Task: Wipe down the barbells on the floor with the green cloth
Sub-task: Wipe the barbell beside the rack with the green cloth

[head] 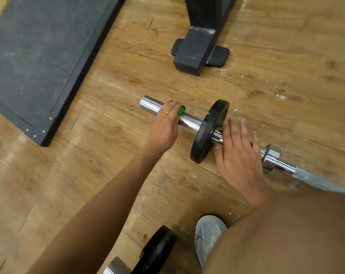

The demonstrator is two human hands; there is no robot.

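Our left hand (164,125) clamps its fingers on a green item (181,111) on the barbell (189,122). At 3 o'clock, our right hand (238,155) rests, fingers straight.

The left hand (163,125), just left of the black weight plate (209,131), wears a thin yellow-gold ring (166,112) on one of its fingers (173,107), and the forearm behind it is bare. The right hand (238,153), just right of the plate, has short plain nails and a bare wrist. Well below the plate, one foot wears a pale grey-and-white trainer (207,236) with curved side panels, beside a bare leg.
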